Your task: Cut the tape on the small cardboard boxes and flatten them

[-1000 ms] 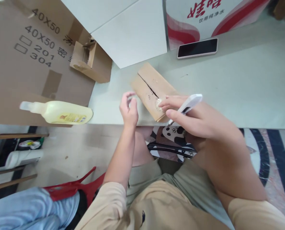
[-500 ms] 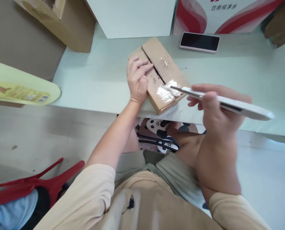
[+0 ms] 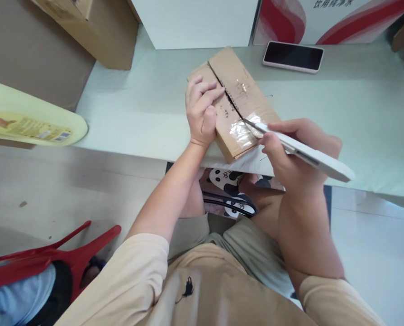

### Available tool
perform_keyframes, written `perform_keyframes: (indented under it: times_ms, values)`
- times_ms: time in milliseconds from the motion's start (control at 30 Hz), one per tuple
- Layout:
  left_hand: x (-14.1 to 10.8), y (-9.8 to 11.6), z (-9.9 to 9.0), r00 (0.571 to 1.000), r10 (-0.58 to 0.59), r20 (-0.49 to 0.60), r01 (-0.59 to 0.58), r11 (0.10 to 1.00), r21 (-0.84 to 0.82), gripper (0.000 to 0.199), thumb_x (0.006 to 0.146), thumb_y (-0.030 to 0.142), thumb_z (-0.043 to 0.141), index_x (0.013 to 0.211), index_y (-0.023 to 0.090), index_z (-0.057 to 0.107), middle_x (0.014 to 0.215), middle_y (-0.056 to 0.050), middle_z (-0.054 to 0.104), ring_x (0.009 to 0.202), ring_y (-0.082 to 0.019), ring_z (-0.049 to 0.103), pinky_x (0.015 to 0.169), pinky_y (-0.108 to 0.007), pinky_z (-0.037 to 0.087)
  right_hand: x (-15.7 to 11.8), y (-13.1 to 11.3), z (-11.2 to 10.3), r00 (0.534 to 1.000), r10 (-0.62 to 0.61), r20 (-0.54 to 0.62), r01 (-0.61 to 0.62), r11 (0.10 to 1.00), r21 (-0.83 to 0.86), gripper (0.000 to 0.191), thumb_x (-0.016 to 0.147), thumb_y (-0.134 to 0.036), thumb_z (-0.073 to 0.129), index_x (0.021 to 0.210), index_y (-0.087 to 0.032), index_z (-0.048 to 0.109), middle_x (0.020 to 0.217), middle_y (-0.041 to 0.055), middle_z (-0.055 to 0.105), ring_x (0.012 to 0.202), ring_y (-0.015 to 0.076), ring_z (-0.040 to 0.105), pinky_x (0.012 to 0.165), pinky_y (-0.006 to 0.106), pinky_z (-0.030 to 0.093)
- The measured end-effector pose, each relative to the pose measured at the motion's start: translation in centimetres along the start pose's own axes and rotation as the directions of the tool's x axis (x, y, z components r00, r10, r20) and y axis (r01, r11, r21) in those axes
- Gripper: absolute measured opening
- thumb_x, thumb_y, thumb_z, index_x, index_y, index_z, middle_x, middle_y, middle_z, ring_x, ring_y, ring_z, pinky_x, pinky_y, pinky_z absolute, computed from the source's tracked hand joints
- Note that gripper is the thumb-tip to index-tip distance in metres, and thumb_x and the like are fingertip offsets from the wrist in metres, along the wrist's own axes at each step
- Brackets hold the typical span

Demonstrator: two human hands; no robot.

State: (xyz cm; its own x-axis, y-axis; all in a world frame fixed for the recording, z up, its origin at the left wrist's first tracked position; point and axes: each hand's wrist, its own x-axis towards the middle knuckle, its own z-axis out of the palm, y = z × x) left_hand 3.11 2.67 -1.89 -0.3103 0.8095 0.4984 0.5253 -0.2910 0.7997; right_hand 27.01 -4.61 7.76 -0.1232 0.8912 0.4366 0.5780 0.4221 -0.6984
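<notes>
A small brown cardboard box [image 3: 252, 97] lies at an angle on the pale green table, a dark slit running along its top seam. Clear shiny tape [image 3: 241, 135] covers the end of the seam nearest me. My left hand [image 3: 203, 113] presses on the box's left side, fingers bent over the top beside the slit, and holds it. In my right hand [image 3: 297, 158] is a white utility knife [image 3: 324, 164], gripped with its blade pointing left. The blade tip touches or nearly touches the seam at the tape's far edge.
A phone [image 3: 293, 56] lies behind the box, before a white carton [image 3: 202, 22] and a red-and-white carton [image 3: 283, 22]. At left stand a brown carton [image 3: 115, 36] and a yellow bottle [image 3: 35, 113]. A red chair [image 3: 76, 258] is at lower left.
My right hand has moved left and lowered the knife, bringing its tip to the seam by the tape. My left hand still holds the box. The whole view has shifted slightly.
</notes>
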Motion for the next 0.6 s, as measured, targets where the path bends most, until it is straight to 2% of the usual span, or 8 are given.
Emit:
perform_keyframes:
  times_ms: [233,433,600]
  values:
    - [0.0,-0.3,-0.3,0.994,0.092,0.055,-0.094,0.995,0.029,0.081,0.089,0.095,0.028,0.103,0.032,0.076,0.125,-0.01,0.07,0.152,-0.037,0.045,0.132,-0.061,0.031,0.0,-1.0,0.0,0.999,-0.025,0.043,0.026,0.999,-0.02,0.012,0.094,-0.035,0.066,0.089,-0.028,0.074,0.076,0.0028,0.077,0.067,0.0211,0.071,0.065,0.036,0.053]
    - [0.1,-0.1,-0.3,0.997,0.074,0.035,-0.076,0.996,0.047,0.086,0.085,0.099,0.024,0.1,0.032,0.075,0.122,-0.01,0.07,0.151,-0.037,0.045,0.131,-0.06,0.032,-0.1,-0.3,-1.1,1.0,-0.015,0.011,0.015,1.0,-0.004,0.022,0.096,-0.038,0.062,0.079,-0.027,0.072,0.066,0.0018,0.071,0.06,0.0201,0.067,0.059,0.036,0.048]
    - [0.1,-0.1,-0.2,0.994,0.105,0.035,-0.106,0.994,0.034,0.087,0.087,0.098,0.022,0.102,0.032,0.075,0.122,-0.01,0.069,0.15,-0.038,0.047,0.131,-0.063,0.031,-0.7,0.6,-0.5,0.992,0.005,-0.127,0.01,0.993,0.115,0.027,0.098,-0.046,0.061,0.089,-0.025,0.074,0.07,0.0017,0.074,0.063,0.0207,0.071,0.059,0.035,0.052]
